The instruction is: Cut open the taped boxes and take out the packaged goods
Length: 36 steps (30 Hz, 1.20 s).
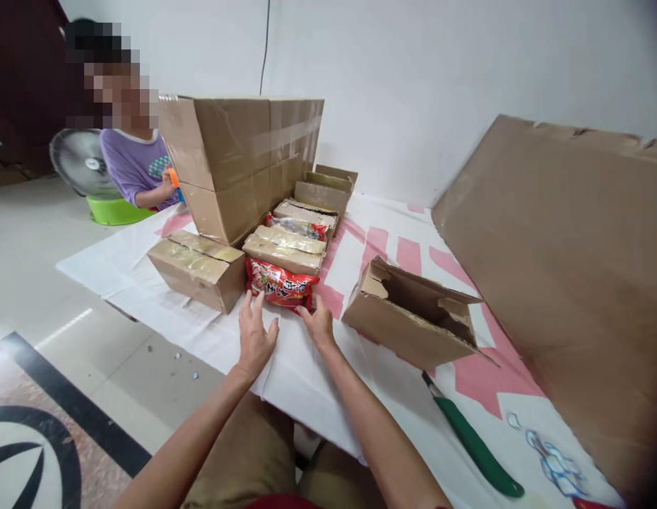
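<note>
A shiny red food packet [280,284] with printed lettering stands on its long edge against the front of a row of small cardboard boxes. My left hand [256,338] is at its lower left, fingers spread, the fingertips at the packet's edge and the thumb apart. At the lower right corner my right hand [318,324] has its thumb in front of the packet and its fingers at the side, gripping that corner. Right behind the packet lies a closed cardboard box [286,247]. Another red packet [299,227] is wedged between the boxes farther back.
Big taped cartons [238,141] are stacked at the back left, with a closed box [196,268] before them. To the right lie an opened box [407,314] and a green-handled knife [474,445]. A large cardboard sheet [566,268] borders the table. A person [132,166] sits beyond, beside a fan [85,162].
</note>
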{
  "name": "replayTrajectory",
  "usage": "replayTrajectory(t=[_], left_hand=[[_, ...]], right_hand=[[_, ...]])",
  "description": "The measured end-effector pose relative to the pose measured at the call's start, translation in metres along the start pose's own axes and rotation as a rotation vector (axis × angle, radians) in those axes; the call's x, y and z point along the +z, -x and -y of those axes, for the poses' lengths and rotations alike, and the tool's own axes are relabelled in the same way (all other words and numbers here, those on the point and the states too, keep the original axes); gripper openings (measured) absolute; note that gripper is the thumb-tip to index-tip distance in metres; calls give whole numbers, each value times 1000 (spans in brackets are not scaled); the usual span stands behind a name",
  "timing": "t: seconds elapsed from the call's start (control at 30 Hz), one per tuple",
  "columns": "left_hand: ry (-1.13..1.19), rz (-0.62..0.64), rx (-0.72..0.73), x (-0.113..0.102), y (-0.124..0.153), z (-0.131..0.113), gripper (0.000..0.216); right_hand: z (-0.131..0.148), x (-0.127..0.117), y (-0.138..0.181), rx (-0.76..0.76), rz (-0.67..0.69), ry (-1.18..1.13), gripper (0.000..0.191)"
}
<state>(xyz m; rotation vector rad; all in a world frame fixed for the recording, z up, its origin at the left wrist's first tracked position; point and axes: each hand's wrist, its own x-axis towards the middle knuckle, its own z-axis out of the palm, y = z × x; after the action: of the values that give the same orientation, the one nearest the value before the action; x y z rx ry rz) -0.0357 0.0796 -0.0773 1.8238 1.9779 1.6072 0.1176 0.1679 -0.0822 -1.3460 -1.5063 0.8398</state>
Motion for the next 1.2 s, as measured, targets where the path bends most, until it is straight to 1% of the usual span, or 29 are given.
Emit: replayTrajectory(t=[0.07, 0.13, 0.27, 0.37, 0.53, 0.67, 0.83, 0.9, 0.97, 1.07, 1.13, 1.2], left_hand=[[-32, 46, -1, 11, 5, -3, 71], [-52, 81, -20, 24, -2, -7, 78], [-63, 87, -74, 53, -23, -12, 94], [-77, 79, -98, 68, -32, -11, 96], [-115, 91, -137, 87, -47, -9, 99], [-136, 134, -133, 103, -72, -10, 96], [-148, 181, -186, 128, -109, -16, 99], [-156, 197, -202, 135, -122, -20, 98], [-162, 233, -215, 136, -132, -24, 99], [-170, 281, -233, 124, -135, -29, 101], [-175, 257, -202, 111, -128, -31, 98], [-136, 218, -106, 98, -113, -32, 96]], right_hand=[[-8, -2, 5, -21, -1, -32, 39], [-14, -5, 11, -37, -10, -62, 44], [-22, -13, 25, -64, -60, -97, 38], [-27, -16, 30, -80, -87, -114, 34], [-30, -17, 30, -93, -91, -139, 30], [-30, -17, 30, -107, -97, -147, 30], [-31, -18, 32, -138, -89, -142, 30], [-32, -19, 31, -148, -78, -131, 30], [-32, -20, 30, -155, -70, -112, 31], [-27, -18, 29, -163, -65, -74, 29], [-20, -17, 31, -173, -60, -47, 27], [-7, -20, 36, -188, -52, -24, 26]])
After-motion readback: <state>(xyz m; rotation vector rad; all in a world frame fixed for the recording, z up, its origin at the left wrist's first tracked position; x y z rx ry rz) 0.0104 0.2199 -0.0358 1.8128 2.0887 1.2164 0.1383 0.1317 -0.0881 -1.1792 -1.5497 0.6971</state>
